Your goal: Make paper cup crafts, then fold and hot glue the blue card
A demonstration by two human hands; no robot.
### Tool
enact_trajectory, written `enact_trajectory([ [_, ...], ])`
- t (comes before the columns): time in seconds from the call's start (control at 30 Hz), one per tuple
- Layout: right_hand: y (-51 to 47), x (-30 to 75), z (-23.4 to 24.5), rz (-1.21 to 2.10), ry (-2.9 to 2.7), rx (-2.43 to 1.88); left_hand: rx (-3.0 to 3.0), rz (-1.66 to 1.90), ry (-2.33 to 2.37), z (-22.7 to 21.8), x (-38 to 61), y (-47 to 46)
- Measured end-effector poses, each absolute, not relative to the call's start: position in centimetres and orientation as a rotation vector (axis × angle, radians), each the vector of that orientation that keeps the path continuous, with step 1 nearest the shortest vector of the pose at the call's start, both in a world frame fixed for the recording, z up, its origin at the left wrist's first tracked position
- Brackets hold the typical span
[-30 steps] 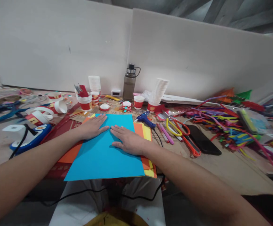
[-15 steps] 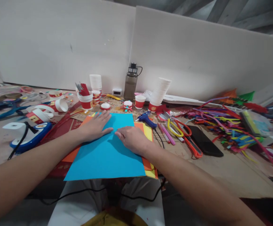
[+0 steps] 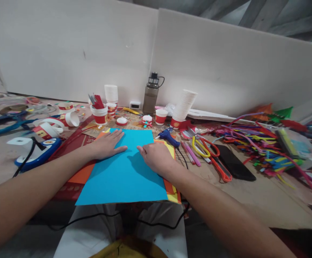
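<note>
Here | left hand (image 3: 108,144) splayed flat on blue sheet (image 3: 123,184) | right hand (image 3: 158,157) curled, grip unclear

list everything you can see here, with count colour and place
top paper sheet: 1, blue, under the hands
lower sheets: several, orange and yellow, beneath it
glue gun: 1, blue, right of the sheets
pens: at least 2, pinkish, beside it
scissors: count unclear, yellow and orange handles, right
utility knife: 1, orange, right
phone: 1, black, right
pipe cleaners: many, multicoloured, far right
bottle: 1, grey, back
paper cups: many, white and red, back and left
corded device: 1, blue and white, left
wall panels: 2 or more, white, behind
other clutter: uncounted, mixed, too blurred
left hand: 1, bare, flat on blue sheet
right hand: 1, bare, fingers curled, over blue sheet
</note>
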State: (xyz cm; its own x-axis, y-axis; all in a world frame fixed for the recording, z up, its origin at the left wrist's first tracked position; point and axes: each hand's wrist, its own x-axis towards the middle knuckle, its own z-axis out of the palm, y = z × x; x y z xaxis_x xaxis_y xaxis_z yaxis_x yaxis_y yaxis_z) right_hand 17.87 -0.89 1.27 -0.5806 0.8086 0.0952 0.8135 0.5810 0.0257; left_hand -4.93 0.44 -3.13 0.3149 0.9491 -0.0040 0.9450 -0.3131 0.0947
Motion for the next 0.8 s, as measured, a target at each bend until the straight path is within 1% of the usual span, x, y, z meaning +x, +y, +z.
enact_trajectory([
  [0.1,-0.8,18.0,1.1,-0.016,-2.746,-1.202,2.473,0.049,1.827,-2.9,-4.9,0.3],
  [0.17,-0.7,17.9,1.0,-0.018,-2.794,-1.127,2.479,0.029,1.831,-2.7,-4.7,0.2],
  [0.33,-0.5,17.9,1.7,-0.170,-2.767,-1.467,2.452,0.030,1.825,-2.7,-5.2,0.4],
  [0.47,0.0,18.4,2.0,-0.171,-2.689,-1.557,2.367,0.051,1.883,-3.1,-5.9,0.9],
  [0.67,0.9,18.9,0.7,0.009,-2.689,-1.264,2.372,0.080,1.860,-3.1,-6.0,1.1],
  [0.8,1.1,18.8,0.2,0.041,-2.733,-1.209,2.352,0.058,1.855,-2.7,-5.9,1.1],
])
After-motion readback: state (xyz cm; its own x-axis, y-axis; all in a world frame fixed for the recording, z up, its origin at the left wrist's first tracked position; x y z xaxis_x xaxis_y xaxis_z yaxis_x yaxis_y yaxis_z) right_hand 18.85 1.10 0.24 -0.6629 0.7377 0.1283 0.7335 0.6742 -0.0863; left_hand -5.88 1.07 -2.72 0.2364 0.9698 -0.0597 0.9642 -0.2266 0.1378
